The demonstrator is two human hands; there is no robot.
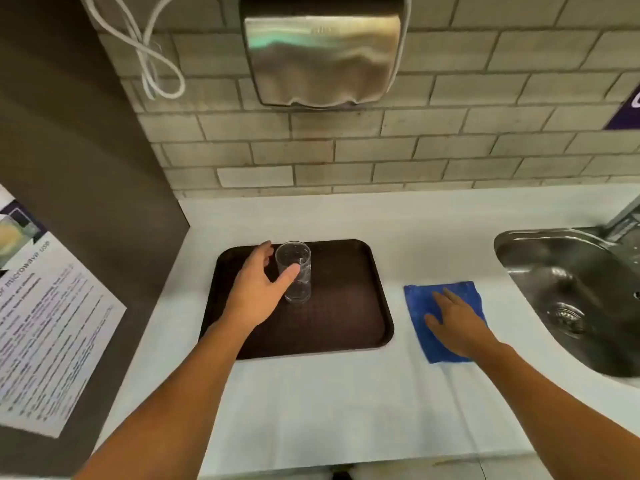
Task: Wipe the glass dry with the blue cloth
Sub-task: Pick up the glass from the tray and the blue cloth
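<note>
I see a clear, straight-sided drinking glass (294, 271) standing upright in the far left part of a dark brown rectangular plastic tray (346, 306), which lies on the white counter (329, 403). My left hand (258, 289) is at the glass from the left: the thumb lies across its near side and the fingers (265, 249) reach round its far left, curled but spread, so I cannot tell whether they grip it or only touch it. To the right of the tray, apart from it, a blue cloth (420, 303) lies folded flat on the counter. My right hand (457, 323) rests palm down on top of it, fingers stretched out and open, pressing on the cloth rather than pinching it. Further right, a stainless steel sink (568, 292) is set into the counter, with its round drain showing. On the tiled wall at the far side hangs a brushed metal hand dryer (322, 53), and a white cable (149, 53) loops to its left. A printed paper notice (52, 317) is fixed on the brown panel at the left.
</note>
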